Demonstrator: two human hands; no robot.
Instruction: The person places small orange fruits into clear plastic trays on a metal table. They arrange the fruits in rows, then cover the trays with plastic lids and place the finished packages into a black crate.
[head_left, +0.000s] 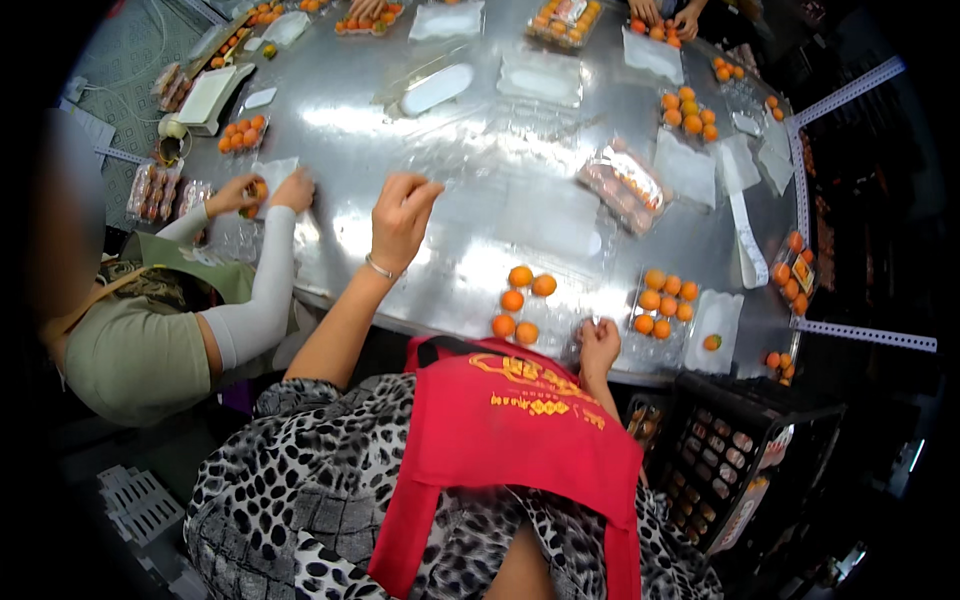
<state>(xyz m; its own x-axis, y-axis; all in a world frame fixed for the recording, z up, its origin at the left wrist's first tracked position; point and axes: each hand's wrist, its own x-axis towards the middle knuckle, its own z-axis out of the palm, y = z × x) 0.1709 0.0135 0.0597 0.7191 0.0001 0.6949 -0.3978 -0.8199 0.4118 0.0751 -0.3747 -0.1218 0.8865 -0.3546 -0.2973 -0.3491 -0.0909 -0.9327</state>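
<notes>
My left hand (401, 221) is raised over the metal table with its fingers curled and a bangle at the wrist. Whether anything thin is in it cannot be made out. Close to the table's front edge, my right hand (600, 345) has bent fingers at the right edge of a clear plastic tray (551, 315). Its grip there is unclear. Several orange citrus fruits (513, 301) sit in the left and far part of that tray. Right of my right hand stands a clear tray filled with orange fruits (667, 304). Beside it, one fruit with a green leaf (712, 343) rests on a white liner (716, 311).
A packed fruit box (625, 187) lies ahead on the metal table (337, 157). A white strip (742, 232) lies at right. A co-worker's hands (292, 191) handle fruit at left; other people's hands (686, 22) work across the table. A black crate (739, 420) stands below right.
</notes>
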